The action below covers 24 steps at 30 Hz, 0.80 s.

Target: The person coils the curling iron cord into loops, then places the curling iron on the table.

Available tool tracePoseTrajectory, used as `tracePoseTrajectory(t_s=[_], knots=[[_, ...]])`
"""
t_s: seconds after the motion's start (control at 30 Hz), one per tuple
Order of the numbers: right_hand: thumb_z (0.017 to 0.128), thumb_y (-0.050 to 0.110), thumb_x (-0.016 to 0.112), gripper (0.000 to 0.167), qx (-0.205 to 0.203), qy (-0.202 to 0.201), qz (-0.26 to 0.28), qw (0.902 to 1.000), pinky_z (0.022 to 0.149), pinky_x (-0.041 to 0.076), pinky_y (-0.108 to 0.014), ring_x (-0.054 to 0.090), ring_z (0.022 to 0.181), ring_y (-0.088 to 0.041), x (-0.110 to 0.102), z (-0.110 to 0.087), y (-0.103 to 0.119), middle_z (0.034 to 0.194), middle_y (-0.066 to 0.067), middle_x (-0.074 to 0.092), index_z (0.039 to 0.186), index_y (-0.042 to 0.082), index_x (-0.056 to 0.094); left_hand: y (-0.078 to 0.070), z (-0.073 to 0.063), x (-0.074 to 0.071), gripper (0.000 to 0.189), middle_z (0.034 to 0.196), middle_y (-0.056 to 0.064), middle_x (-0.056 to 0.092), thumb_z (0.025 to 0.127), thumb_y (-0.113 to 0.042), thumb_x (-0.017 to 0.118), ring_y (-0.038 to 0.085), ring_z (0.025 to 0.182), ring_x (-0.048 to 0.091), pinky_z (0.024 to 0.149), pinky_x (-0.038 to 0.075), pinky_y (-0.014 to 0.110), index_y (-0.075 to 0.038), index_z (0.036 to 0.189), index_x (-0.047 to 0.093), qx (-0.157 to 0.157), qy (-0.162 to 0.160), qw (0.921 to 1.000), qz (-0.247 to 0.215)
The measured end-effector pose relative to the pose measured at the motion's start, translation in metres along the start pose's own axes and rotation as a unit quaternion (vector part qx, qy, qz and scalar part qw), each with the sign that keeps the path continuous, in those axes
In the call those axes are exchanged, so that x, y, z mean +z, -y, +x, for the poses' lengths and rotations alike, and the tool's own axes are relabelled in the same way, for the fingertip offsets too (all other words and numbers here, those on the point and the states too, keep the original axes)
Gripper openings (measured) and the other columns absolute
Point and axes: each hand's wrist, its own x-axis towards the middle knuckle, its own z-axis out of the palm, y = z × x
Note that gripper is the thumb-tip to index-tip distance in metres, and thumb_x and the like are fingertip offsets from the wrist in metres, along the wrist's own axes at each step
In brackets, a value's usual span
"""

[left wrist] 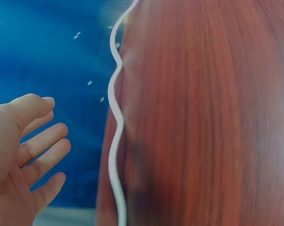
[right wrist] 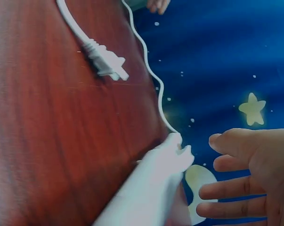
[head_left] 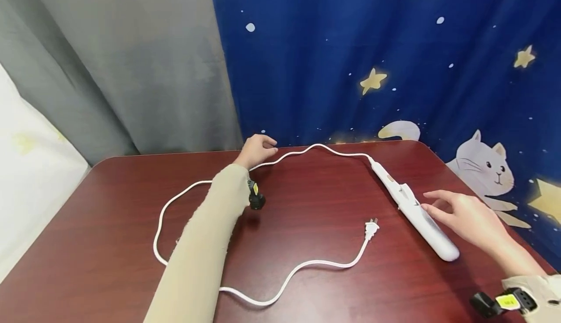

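A white hair-styling iron (head_left: pixel 414 209) lies slantwise on the right part of the table, its rounded end toward the front. Its white power cord (head_left: pixel 315 262) leaves the far end, runs along the back edge and loops round to the front. The two-pin plug (head_left: pixel 371 228) rests on the wood left of the iron. My left hand (head_left: pixel 256 150) is over the back edge beside the cord; in the left wrist view its bent fingers (left wrist: pixel 45 141) stand apart from the cord. Just right of the iron, my right hand (head_left: pixel 471 218) hovers with relaxed, parted fingers that hold nothing.
The dark red wooden table (head_left: pixel 324 191) ends at a grey curtain (head_left: pixel 131 69) and a blue star-patterned curtain (head_left: pixel 307 60). My left sleeve (head_left: pixel 206 245) crosses above the cord and hides part of its loop. White cloth (head_left: pixel 30 167) hangs at the left.
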Motion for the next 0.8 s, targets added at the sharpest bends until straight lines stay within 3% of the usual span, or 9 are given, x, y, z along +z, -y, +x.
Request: tracePoseTrajectory(t_s=[0.2,0.3,0.5,0.8], knots=[[0.082,0.05,0.062,0.055,0.04,0.018,0.003,0.999,0.057,0.044,-0.046,0.062,0.084,-0.032,0.013,-0.003,0.001,0.087,-0.007,0.067,0.114,0.005,0.062,0.002,0.011,0.022,0.03,0.101,0.016,0.066,0.084,-0.012,0.063,0.026,0.096,0.061,0.085,0.046,0.036,0.0,0.112,0.063,-0.018,-0.004,0.9998,0.009],[0.079,0.055,0.063,0.061,0.05,0.031,0.013,0.9982,0.057,0.043,-0.042,0.062,0.084,-0.029,0.018,-0.002,0.0,0.088,-0.007,0.067,0.115,0.006,0.061,0.003,0.017,0.029,0.033,0.104,0.015,0.065,0.083,-0.013,0.065,0.025,0.098,0.059,0.086,0.044,0.037,-0.002,0.114,0.063,-0.045,-0.013,0.9987,0.02],[0.076,0.056,0.065,0.065,0.052,0.033,0.02,0.9979,0.053,0.04,-0.033,0.06,0.078,-0.023,0.022,0.002,-0.002,0.086,-0.004,0.065,0.117,0.006,0.059,0.003,0.027,0.043,0.038,0.109,0.013,0.063,0.082,-0.015,0.067,0.024,0.101,0.057,0.089,0.042,0.037,-0.004,0.117,0.061,-0.092,-0.003,0.9954,0.028],[0.073,0.054,0.069,0.07,0.078,0.029,0.035,0.9959,0.053,0.038,-0.032,0.057,0.073,-0.02,0.033,0.004,-0.011,0.085,-0.005,0.064,0.12,0.003,0.056,0.007,0.038,0.067,0.029,0.104,0.01,0.065,0.083,-0.013,0.066,0.024,0.101,0.056,0.087,0.042,0.036,-0.007,0.112,0.066,-0.119,-0.018,0.9921,0.037]])
